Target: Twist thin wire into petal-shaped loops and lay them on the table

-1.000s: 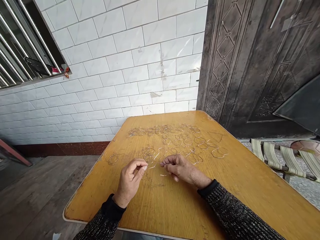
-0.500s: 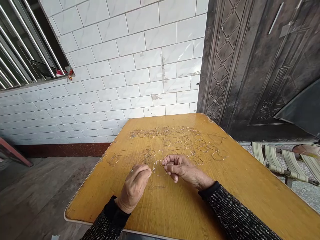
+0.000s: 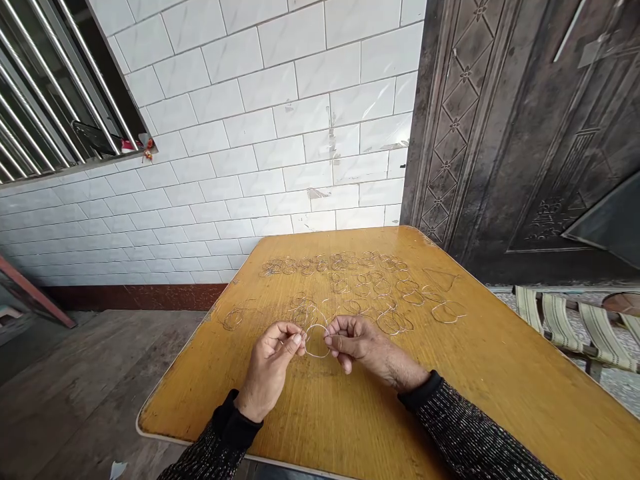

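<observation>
A thin, shiny wire bent into a loop (image 3: pixel 317 356) hangs between my two hands, over the near middle of the wooden table (image 3: pixel 320 413). My left hand (image 3: pixel 273 360) pinches its left side between thumb and forefinger. On the opposite side, my right hand (image 3: pixel 357 343) grips the wire with thumb and fingertips, the other fingers curled. A loose end of the wire rises above the loop. Just beyond my hands lie more wire loops (image 3: pixel 393 322), and a separate one (image 3: pixel 233 319) is off to the left.
Several rows of wire loops (image 3: pixel 340 263) spread across the table's far half. Behind it stands a white tiled wall (image 3: pixel 280 147), with a barred window (image 3: pixel 55 87) at left. A dark carved door (image 3: pixel 500 133) and a striped webbing seat (image 3: pixel 575 327) are to the right.
My left hand has turned and its fingers now pinch the loop's left side, closer to the right hand. The view has shifted slightly; my right hand keeps its hold.
</observation>
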A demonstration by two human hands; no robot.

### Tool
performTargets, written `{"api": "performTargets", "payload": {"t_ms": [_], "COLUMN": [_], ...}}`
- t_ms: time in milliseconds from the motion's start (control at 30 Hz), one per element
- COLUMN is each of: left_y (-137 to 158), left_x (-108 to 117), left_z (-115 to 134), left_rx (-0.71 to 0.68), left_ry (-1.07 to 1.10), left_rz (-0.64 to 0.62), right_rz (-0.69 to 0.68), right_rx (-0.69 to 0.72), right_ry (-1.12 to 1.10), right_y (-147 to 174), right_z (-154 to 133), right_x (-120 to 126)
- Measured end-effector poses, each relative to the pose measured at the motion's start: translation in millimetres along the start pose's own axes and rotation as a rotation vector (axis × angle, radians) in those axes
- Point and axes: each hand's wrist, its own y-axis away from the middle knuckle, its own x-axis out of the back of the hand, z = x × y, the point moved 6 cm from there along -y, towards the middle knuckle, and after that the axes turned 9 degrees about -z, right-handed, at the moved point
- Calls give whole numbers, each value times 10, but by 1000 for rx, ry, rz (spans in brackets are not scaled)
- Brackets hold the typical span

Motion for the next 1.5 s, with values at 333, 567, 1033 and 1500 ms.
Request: {"api": "performTargets", "payload": {"t_ms": [333,567,1033,1500], "left_y": [15,35,-46,11], "left_x": [-87,-204,60,893], "left_z": [-158,-187,-152,-12], "left_rx": [256,319,242,325], "left_ry": [447,447,496,-278], "left_rz": [-219,-376,34,99], "right_rz": [64,22,68,277], "right_rx": [57,67,18,160], "right_ry": [60,186,219,97], "right_y": [-15,-6,-14,34], "right_z": [3,-44,-27,-138], "right_x": [71,0,25,271]}}
